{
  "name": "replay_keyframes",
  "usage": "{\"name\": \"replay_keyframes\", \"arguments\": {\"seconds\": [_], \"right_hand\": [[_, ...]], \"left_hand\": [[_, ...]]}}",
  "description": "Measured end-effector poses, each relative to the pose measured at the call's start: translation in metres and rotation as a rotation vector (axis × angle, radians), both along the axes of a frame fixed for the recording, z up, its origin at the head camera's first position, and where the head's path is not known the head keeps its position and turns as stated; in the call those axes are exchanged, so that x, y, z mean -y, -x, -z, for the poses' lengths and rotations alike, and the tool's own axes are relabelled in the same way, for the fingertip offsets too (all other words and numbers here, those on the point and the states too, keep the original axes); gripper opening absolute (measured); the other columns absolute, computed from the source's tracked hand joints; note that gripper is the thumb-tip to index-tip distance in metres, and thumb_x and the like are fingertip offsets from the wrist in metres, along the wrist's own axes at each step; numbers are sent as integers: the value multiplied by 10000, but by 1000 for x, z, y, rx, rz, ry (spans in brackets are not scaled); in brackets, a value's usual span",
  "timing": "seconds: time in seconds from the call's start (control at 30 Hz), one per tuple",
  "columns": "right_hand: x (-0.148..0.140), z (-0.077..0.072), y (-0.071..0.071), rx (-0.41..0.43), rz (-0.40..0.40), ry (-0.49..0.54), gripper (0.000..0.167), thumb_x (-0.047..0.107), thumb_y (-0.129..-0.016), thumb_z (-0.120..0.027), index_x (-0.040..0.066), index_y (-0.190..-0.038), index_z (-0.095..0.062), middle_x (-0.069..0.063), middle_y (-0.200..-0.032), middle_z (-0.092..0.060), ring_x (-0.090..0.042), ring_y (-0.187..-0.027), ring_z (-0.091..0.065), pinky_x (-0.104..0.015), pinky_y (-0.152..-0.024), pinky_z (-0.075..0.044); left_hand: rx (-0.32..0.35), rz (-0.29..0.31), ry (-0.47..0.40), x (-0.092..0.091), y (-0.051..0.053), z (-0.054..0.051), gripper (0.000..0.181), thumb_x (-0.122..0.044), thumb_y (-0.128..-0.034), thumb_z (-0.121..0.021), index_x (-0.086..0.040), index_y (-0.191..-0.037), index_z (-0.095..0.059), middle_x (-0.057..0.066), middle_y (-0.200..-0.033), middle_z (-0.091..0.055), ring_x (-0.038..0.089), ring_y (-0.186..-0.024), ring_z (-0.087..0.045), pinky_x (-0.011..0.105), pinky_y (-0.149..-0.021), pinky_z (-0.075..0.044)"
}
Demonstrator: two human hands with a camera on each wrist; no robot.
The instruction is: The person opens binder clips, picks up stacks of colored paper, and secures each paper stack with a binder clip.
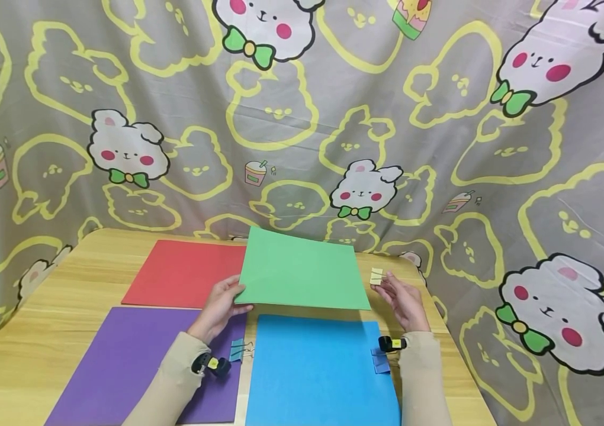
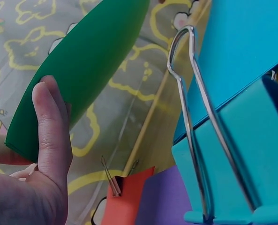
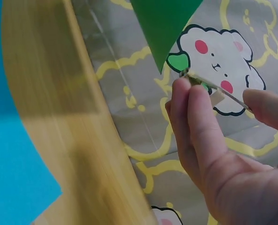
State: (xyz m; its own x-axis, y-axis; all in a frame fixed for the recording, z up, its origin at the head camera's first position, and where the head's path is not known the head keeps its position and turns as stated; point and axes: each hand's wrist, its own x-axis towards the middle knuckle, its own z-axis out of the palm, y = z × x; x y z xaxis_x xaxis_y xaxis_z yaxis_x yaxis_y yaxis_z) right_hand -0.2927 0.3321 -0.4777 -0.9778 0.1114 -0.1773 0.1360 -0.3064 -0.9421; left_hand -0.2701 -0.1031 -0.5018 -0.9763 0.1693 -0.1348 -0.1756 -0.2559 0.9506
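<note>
In the head view, my left hand point(image 1: 222, 305) grips the left front corner of the green paper point(image 1: 302, 269), thumb on top and fingers beneath. The green paper is raised above the table and bows slightly. To its right, my right hand point(image 1: 402, 299) pinches a pale yellow binder clip point(image 1: 376, 276) by its wire handles, a little apart from the paper's right edge. Seen from the right wrist, the clip point(image 3: 217, 97) sits between thumb and fingers, with a corner of the green paper point(image 3: 167, 33) close by.
Red paper point(image 1: 185, 272) lies at the back left, purple paper point(image 1: 121, 361) in front of it, blue paper point(image 1: 318, 373) to the right. A teal binder clip point(image 1: 236, 350) is on the purple paper's right edge, a blue clip point(image 1: 380, 361) on the blue paper's. A patterned curtain point(image 1: 291, 118) hangs behind.
</note>
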Motion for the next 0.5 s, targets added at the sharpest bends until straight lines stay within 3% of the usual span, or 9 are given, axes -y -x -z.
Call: {"name": "replay_keyframes", "arguments": {"seconds": [0.27,0.37,0.5], "right_hand": [[6,4,1,-5,26,-147,505,371,-1065,-553,-93,-1261,-551,-2,-903,-694,-92,-835,-717,-172,-779,-595],[7,4,1,3,37,-144,476,393,-1063,-544,-46,-1243,-583,14,-900,-703,-82,-831,-697,-171,-758,-583],[7,2,-1,9,33,-99,323,372,-1046,-593,63,-1101,-667,0,-920,-729,-107,-861,-721,-184,-783,-596]], "left_hand": [[7,-9,1,0,1,1,510,-74,-1096,-392,105,-1562,-291,24,-1066,-668,95,-835,-699,232,-704,-609],[12,-11,6,0,1,0,508,-77,-1097,-394,100,-1562,-295,46,-1102,-659,88,-854,-689,234,-712,-609],[9,-6,5,-1,0,-2,520,-82,-1097,-406,106,-1565,-280,73,-1138,-646,84,-862,-682,231,-720,-607]]}}
